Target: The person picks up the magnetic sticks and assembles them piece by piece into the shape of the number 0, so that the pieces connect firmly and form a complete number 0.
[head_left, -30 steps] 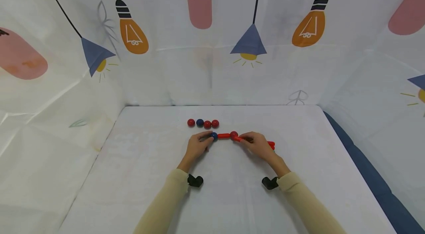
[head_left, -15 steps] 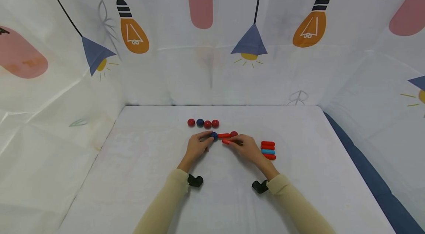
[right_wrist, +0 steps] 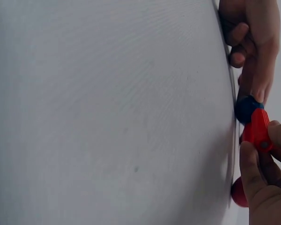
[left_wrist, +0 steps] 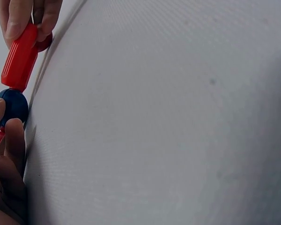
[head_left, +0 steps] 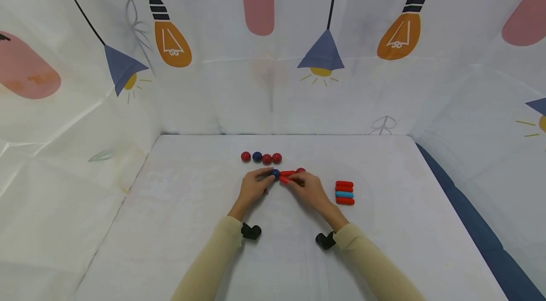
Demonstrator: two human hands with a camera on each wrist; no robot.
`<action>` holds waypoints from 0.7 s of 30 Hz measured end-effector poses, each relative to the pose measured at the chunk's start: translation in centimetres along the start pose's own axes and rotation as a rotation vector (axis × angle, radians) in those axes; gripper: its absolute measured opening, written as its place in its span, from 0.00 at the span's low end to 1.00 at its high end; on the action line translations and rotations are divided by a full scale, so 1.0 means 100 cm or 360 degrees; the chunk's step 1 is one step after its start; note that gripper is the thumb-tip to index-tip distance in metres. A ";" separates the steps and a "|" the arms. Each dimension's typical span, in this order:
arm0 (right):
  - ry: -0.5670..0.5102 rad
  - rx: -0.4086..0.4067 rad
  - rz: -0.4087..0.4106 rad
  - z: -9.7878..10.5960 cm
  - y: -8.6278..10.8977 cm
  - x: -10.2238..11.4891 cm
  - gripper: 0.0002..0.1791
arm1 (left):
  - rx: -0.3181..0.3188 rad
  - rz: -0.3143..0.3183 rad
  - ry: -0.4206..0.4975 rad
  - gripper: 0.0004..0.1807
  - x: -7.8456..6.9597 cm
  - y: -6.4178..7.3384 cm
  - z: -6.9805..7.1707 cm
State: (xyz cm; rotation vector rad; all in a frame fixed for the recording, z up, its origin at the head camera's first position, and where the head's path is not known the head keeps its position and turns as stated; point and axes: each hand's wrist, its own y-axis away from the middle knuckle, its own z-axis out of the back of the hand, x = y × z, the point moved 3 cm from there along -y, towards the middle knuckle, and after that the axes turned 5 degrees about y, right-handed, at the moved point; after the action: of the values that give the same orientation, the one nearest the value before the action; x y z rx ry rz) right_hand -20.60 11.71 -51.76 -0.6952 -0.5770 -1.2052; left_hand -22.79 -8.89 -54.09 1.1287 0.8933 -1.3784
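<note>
My left hand pinches a dark blue ball between thumb and finger. From that ball a red rod runs right to a red ball, partly covered by my right hand. My right thumb and fingertips hold a second, ridged red rod. In the left wrist view its lower end meets the blue ball. The right wrist view shows the held rod angled up against the blue ball, with the red ball beyond my fingers.
Behind my hands lies a row of loose balls, several red and one blue. To the right, red rods and a light blue rod lie side by side on the white table. A patterned cloth stands behind.
My right hand has moved left with the red rod, bringing its end to the blue ball and uncovering the rods at right. My left hand has stayed on the blue ball.
</note>
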 end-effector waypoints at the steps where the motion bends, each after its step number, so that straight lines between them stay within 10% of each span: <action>1: 0.0002 -0.0005 0.0003 0.000 -0.001 0.001 0.12 | 0.0001 -0.0010 0.0003 0.20 0.000 0.000 0.000; 21: -0.0002 0.0093 -0.0082 -0.001 0.004 0.006 0.15 | -0.0036 -0.0002 -0.0085 0.19 0.000 -0.003 -0.002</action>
State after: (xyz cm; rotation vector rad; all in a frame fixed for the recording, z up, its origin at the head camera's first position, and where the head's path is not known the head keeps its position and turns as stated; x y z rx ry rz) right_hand -20.10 11.34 -51.45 -0.6349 -0.6317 -1.2308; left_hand -23.10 -8.69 -54.16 1.0695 0.8697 -1.3900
